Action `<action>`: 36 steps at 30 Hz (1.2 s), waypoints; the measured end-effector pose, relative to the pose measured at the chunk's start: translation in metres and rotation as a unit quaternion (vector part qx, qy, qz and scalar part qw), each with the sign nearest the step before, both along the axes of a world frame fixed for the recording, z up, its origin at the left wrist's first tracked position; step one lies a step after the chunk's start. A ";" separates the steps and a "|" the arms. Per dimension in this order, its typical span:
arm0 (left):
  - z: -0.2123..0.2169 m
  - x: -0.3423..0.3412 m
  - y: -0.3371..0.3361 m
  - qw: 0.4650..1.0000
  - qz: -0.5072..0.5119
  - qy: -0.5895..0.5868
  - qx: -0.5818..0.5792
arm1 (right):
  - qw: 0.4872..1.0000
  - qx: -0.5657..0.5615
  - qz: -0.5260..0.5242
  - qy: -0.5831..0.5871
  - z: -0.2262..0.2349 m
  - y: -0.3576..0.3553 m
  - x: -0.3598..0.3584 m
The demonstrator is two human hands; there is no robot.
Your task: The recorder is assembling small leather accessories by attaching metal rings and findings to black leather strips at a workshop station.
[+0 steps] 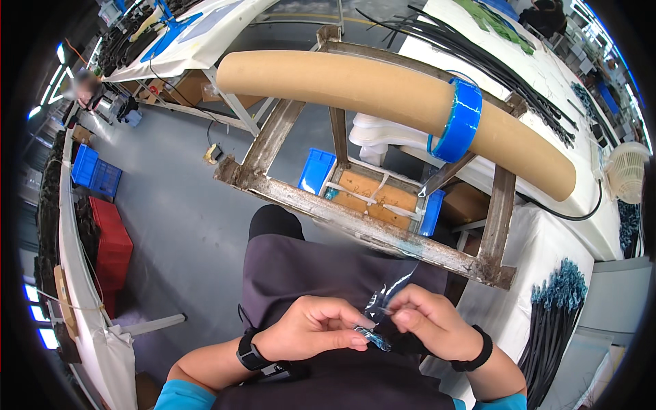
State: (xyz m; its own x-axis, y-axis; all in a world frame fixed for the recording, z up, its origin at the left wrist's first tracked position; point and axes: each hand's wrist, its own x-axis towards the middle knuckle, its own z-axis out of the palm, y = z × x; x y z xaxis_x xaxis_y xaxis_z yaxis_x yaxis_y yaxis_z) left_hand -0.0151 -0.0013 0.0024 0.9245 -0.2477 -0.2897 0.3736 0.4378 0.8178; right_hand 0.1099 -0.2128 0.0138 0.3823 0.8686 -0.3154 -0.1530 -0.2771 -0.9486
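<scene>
In front of my dark apron, my left hand pinches a small blue, film-wrapped end between thumb and fingers. Close beside it on the right, my right hand has its fingers closed on a shiny, see-through bluish film strip. The strip stretches up from between my hands toward the metal frame. What hangs below the wrapped end is dark and hard to tell from the apron. Ahead of me, a shiny blue roll of film sits around a long brown cardboard tube.
The tube lies across a worn metal frame. At right, a bundle of black strips with blue wrapped ends leans by a white-covered table. More long black strips lie behind. Red crates and a blue crate stand left.
</scene>
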 end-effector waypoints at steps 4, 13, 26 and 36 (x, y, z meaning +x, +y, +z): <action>-0.003 0.000 -0.001 1.000 -0.012 0.015 0.017 | 0.997 -0.014 -0.046 0.056 -0.004 -0.016 -0.004; 0.002 0.004 -0.004 1.000 0.012 0.011 -0.012 | 0.999 0.045 0.000 -0.019 0.002 0.018 0.001; -0.003 0.005 0.007 0.991 0.068 0.049 0.106 | 0.901 0.158 -0.402 0.047 0.048 -0.128 0.055; 0.013 0.004 -0.001 0.990 0.068 0.042 0.119 | 0.655 -0.245 -0.362 -0.616 -0.021 -0.211 0.310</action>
State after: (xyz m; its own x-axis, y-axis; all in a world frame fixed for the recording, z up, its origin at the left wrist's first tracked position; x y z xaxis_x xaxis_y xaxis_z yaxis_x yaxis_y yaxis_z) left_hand -0.0116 -0.0025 0.0150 0.9152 -0.0381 -0.4012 0.3945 0.2880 0.8726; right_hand 0.4202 -0.4235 -0.0073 0.8650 0.2280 0.4471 0.3854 -0.8724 -0.3007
